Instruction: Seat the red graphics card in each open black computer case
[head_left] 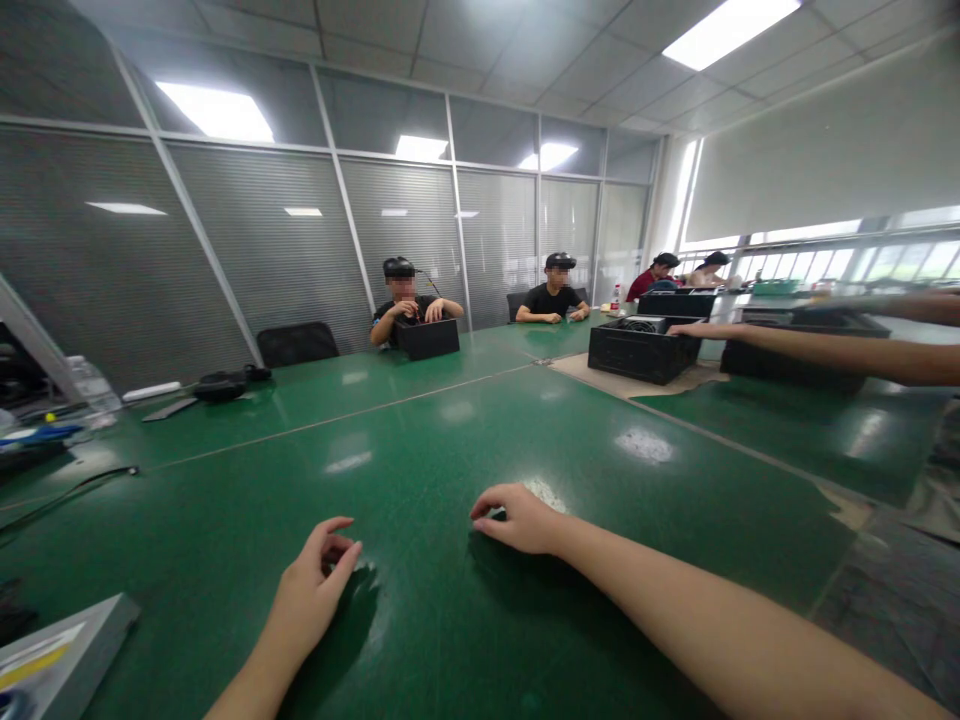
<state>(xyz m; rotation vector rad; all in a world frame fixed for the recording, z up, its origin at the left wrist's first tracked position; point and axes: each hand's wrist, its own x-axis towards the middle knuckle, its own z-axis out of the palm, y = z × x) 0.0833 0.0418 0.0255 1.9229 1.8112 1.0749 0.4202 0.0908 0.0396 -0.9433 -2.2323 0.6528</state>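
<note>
My left hand [311,585] rests on its edge on the green table [420,440], near the front. Its fingers curl in toward the thumb, and the inside of the curl is hidden. My right hand [517,518] lies a little farther out, knuckles up. Its fingertips are bent down onto the table top, and a small dark spot shows under them that I cannot identify. The two hands are about a hand's width apart and do not touch.
A grey flat metal box [64,655] lies at the near left corner. A cable [75,488] and a water bottle [91,388] lie at the left. Another person's arms [825,350] reach to black computer cases [643,347] at the right. Seated people work at the far side.
</note>
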